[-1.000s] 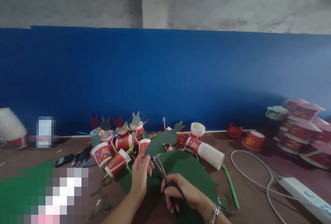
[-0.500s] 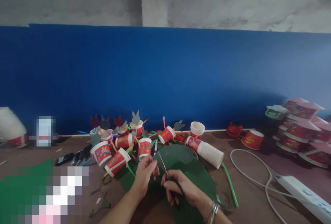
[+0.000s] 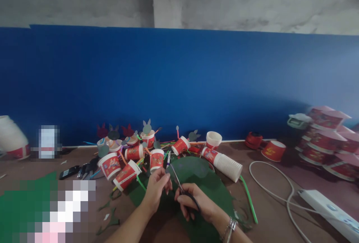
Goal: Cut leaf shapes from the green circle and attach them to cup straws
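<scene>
My right hand (image 3: 199,205) is wrapped round the dark handles of a pair of scissors (image 3: 176,177). The slim metal blades point up and to the left, past the fingertips of my other hand. My left hand (image 3: 156,190) is closed in a pinch just left of the blades; whatever lies between its fingers is too small and dark to make out. Under both hands spreads dark green sheet material (image 3: 215,194), cut with a curved edge. A red and white paper cup (image 3: 157,160) stands just beyond my left hand, with a marker (image 3: 168,159) beside it.
More decorated cups (image 3: 127,175) crowd the left, several with paper animal heads. A nested cup stack (image 3: 224,163) lies to the right, near a green strip (image 3: 249,202). Further right are a white cable (image 3: 276,194), a power strip (image 3: 329,209) and piled red cups (image 3: 328,142). Green scraps (image 3: 112,218) litter the left.
The view has shifted very slightly. Both hands and the scissors stay in nearly the same pose over the green material.
</scene>
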Motion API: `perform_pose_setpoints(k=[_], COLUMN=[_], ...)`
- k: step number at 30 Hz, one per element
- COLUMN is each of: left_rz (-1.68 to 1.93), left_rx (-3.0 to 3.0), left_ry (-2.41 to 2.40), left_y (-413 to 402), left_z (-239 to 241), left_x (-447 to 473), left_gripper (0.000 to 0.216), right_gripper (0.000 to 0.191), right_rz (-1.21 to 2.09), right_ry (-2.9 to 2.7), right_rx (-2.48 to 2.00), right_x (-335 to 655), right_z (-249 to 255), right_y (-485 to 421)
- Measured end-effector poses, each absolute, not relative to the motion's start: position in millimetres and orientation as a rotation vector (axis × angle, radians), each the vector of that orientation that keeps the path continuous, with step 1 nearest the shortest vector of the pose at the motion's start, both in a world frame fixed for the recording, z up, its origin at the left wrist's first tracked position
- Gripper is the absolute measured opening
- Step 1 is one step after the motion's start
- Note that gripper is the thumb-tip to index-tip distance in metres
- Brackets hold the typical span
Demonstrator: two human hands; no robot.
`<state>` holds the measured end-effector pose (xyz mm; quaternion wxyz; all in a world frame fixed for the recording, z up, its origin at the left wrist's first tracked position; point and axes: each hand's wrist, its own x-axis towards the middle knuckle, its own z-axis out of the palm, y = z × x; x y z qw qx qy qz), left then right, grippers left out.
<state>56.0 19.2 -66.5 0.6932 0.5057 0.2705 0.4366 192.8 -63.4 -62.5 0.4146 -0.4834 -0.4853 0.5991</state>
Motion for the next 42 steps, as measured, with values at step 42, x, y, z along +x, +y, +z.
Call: perform_pose_setpoints(k=[42], left_rz=[0.95], left_rx=[1.217], left_ry=[0.636], left_y=[21.0], left_z=[-69.1], left_x=[54.4], left_gripper=[0.027], right_gripper=[0.034], right_rz=[1.419], right_ry=[-1.232], right_rx=[-1.278], right_x=[190.2], right_z=[-71.2], right_y=[-58.8])
